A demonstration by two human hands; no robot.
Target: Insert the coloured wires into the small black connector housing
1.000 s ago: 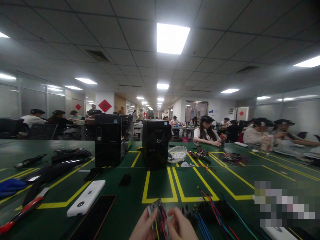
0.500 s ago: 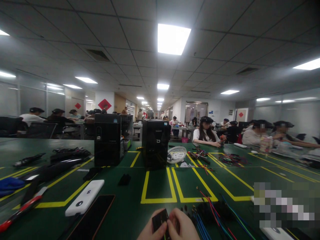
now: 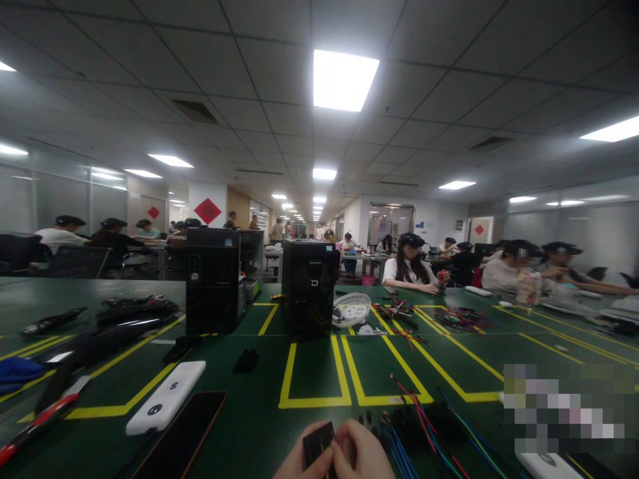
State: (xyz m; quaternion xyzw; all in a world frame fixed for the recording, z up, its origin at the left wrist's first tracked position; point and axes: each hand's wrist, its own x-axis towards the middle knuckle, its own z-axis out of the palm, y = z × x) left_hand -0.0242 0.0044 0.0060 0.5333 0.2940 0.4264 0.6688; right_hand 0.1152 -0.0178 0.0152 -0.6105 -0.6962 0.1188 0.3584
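Observation:
At the bottom edge of the view, my left hand and my right hand together pinch a small black connector block over the green table. Both hands are cut off by the frame. Just right of my right hand lies a bundle of red, blue and green wires with black plugs.
Two black computer towers stand mid-table, a white basket beside them. A white power bank, a dark phone, black tools and a red-handled tool lie left. People sit at the right and the far tables.
One second ago the piece in my hands showed a grey face with red and yellow wires; now its black side shows and my hands sit slightly lower and closer together.

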